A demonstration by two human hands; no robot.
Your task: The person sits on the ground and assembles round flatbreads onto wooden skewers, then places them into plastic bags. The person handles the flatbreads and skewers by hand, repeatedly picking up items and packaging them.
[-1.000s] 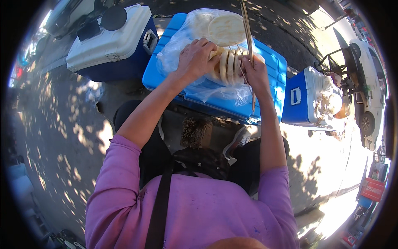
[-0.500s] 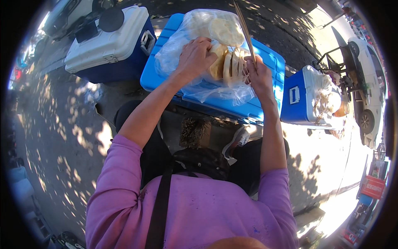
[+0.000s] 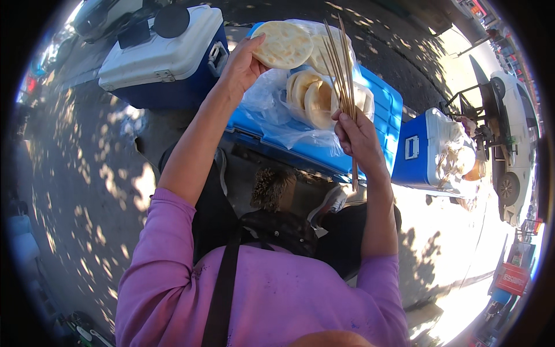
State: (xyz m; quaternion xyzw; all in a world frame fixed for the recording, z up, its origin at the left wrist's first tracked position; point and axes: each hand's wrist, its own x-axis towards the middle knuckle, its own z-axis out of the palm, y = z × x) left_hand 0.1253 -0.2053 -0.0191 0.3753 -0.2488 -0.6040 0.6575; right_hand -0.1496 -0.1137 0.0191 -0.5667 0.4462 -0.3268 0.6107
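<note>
My left hand (image 3: 244, 65) grips a round flatbread (image 3: 283, 45) by its left edge, raised over the far left part of a blue lidded box (image 3: 386, 110). In my right hand (image 3: 359, 134) is a bundle of thin wooden skewers (image 3: 343, 72), fanned out at the top and pointing away from me. Between the hands, more flatbreads (image 3: 317, 104) stand on edge in a clear plastic bag (image 3: 267, 95) on the box lid. Other flatbreads lie in the bag behind, partly hidden by the raised one and the skewers.
A blue cooler with a white lid (image 3: 167, 58) stands at left, a black disc on top. At right is a smaller blue cooler (image 3: 417, 144) with a plastic bag on it. A box of upright sticks (image 3: 272, 189) sits between my feet. A white car (image 3: 517, 144) is parked far right.
My left hand has come out of the bag and moved up and left with one flatbread. The skewers in my right hand have fanned apart, and that hand has moved slightly nearer me.
</note>
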